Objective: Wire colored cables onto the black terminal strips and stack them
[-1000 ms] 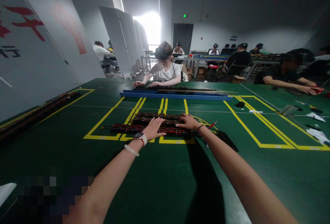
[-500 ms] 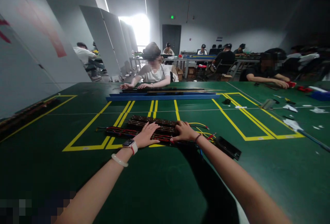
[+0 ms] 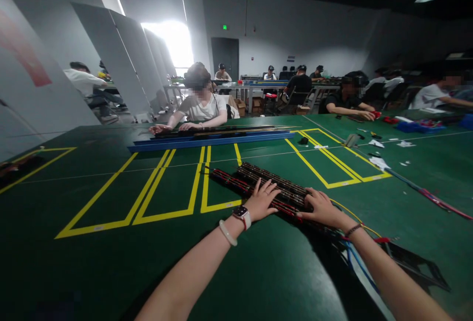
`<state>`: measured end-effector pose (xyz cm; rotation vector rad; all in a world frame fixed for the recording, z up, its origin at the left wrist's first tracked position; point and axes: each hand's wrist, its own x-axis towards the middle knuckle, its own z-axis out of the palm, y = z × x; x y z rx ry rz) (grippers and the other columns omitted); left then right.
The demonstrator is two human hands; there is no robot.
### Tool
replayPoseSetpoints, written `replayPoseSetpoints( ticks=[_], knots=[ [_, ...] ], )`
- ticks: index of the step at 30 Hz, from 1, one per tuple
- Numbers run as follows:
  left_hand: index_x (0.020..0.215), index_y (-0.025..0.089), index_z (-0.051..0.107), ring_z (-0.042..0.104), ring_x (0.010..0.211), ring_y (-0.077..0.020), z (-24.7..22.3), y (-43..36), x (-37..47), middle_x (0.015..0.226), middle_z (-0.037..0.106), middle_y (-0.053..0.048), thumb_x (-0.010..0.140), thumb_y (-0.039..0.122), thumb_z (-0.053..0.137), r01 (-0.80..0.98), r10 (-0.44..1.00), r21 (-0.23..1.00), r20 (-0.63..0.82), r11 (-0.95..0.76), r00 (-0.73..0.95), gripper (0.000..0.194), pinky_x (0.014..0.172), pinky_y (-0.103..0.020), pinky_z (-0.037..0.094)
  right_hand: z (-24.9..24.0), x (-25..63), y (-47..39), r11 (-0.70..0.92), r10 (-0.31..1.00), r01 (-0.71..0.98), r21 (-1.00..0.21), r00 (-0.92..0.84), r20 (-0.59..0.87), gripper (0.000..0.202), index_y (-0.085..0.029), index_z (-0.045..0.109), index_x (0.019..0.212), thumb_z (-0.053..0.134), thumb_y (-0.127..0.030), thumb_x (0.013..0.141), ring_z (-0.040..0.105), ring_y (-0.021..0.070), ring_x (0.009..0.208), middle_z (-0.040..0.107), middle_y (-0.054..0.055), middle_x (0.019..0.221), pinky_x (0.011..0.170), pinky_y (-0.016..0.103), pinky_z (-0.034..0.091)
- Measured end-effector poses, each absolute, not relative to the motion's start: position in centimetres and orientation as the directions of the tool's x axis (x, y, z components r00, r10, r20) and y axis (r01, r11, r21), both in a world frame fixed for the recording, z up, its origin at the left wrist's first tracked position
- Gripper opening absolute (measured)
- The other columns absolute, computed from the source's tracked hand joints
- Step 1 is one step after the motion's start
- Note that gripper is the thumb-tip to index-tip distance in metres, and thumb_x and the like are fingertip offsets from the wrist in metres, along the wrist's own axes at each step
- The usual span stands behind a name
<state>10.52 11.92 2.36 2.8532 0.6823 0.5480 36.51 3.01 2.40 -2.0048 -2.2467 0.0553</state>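
Observation:
Several long black strips with rows of small metallic spots (image 3: 271,173) lie side by side on the green table (image 3: 177,272), slanting down to the right. Red and dark wires (image 3: 223,179) run along their near side. My left hand (image 3: 260,202) lies with spread fingers flat across the strips. Farther right, my right hand (image 3: 321,208) spans them, its fingers curled over the far edge and its thumb at the near edge. Past it, yellow wires (image 3: 349,209) and blue wires (image 3: 351,257) trail from the strips' right end toward a black frame-like part (image 3: 417,264).
Yellow tape outlines (image 3: 162,221) mark the table. A blue channel (image 3: 214,142) lies across the far side, before a person in white (image 3: 205,107). Another person in black (image 3: 349,104) works at the far right. Paper scraps (image 3: 380,162) and a cable (image 3: 424,194) lie right.
The strips and both my hands have moved right and turned, their right end now nearer me. The black part has swung nearer and right. The camera view has also turned right.

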Motion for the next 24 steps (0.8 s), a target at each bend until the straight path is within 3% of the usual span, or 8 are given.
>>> replayPoseSetpoints(
  ticks=[4,7,11,16,24],
  knots=[
    [0.136,0.026,0.035,0.011,0.142,-0.0215,3.7,8.8,11.4,0.151,0.026,-0.006,0.086,0.041,0.049,0.357,0.432,0.255,0.375,-0.899,0.820,0.055,0.116,-0.050,0.002,2.6,38.6,0.9,0.054,0.993,0.997,-0.058,-0.047,0.109,0.055,-0.020,0.059,0.081,0.045,-0.073,0.075,0.040,0.0310,0.125,0.054,0.014,0.121,0.102,0.049,0.028],
    [0.136,0.027,0.034,0.013,0.142,-0.0201,4.9,7.2,8.8,0.149,0.030,-0.005,0.088,0.037,0.046,0.386,0.470,0.278,0.379,-0.880,0.797,0.050,0.116,-0.050,0.005,3.3,37.0,0.9,0.018,0.964,1.000,-0.004,-0.017,0.266,0.056,-0.017,0.059,0.099,0.043,-0.068,0.079,0.042,0.0314,0.123,0.054,0.017,0.122,0.101,0.048,0.030],
    [0.133,0.029,0.038,0.019,0.140,-0.0192,5.6,6.3,3.3,0.146,0.036,-0.002,0.091,0.033,0.042,0.523,0.616,0.329,0.351,-0.786,0.705,0.043,0.116,-0.051,0.010,4.2,31.6,2.8,0.122,0.897,0.988,0.090,-0.149,0.417,0.055,-0.017,0.051,0.122,0.045,-0.056,0.083,0.037,0.0307,0.128,0.044,0.016,0.136,0.106,0.047,0.023],
    [0.127,0.029,0.046,0.031,0.135,-0.0198,5.3,5.6,-4.0,0.137,0.046,-0.002,0.092,0.033,0.040,0.666,0.804,0.451,0.316,-0.595,0.504,0.036,0.113,-0.049,0.023,3.5,25.3,6.7,0.211,0.873,0.967,0.144,-0.253,0.418,0.056,-0.019,0.045,0.132,0.047,-0.050,0.085,0.031,0.0309,0.131,0.038,0.014,0.142,0.109,0.048,0.016],
    [0.120,0.029,0.052,0.039,0.130,-0.0236,3.0,4.9,-11.8,0.132,0.049,-0.005,0.089,0.038,0.044,0.697,0.945,0.644,0.279,-0.314,0.168,0.033,0.105,-0.050,0.036,0.7,23.7,10.1,0.017,0.924,0.996,0.092,-0.051,0.380,0.065,-0.018,0.044,0.134,0.048,-0.058,0.082,0.030,0.0367,0.130,0.033,0.017,0.145,0.105,0.054,0.016]
  ],
)
